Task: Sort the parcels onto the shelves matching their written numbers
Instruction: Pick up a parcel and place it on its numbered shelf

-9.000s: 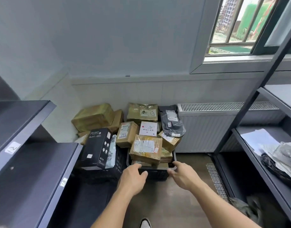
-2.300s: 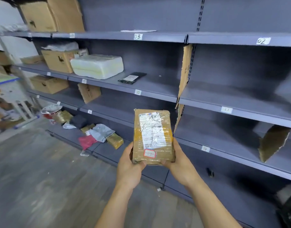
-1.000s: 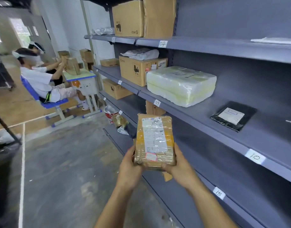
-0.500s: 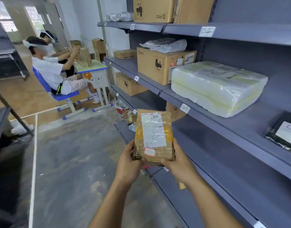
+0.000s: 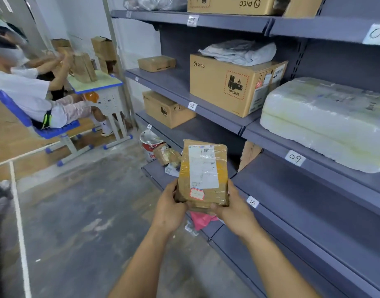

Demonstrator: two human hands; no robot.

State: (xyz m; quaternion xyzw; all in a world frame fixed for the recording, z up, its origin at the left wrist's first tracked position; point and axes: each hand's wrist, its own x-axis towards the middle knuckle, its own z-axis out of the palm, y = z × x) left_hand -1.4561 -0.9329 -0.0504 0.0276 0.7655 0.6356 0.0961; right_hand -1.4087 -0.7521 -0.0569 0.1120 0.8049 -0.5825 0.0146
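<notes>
Parcel (image 5: 203,179), long axis seemingly upright, label (image 5: 203,164) frontward.

Storeroom aisle beside grey metal shelving, with a desk at the far end.

The floor (image 5: 94,222) close by is bare grey concrete, scuffed and blotched with pale dust, and 1 white painted line (image 5: 19,229) runs away along its left side. Beyond it the surface turns to warm wood-toned boards (image 5: 6,130). A white wall (image 5: 86,22) closes the far side. A slim grey post (image 5: 120,67) stands before it at the end of the shelving (image 5: 303,190), whose dark grey tiers fill the right. Near the wall is a small white desk (image 5: 98,81) with a green top edged in blue. Beside it a person (image 5: 25,91) in a white shirt sits on a blue chair (image 5: 55,131). The light is soft and even.
</notes>
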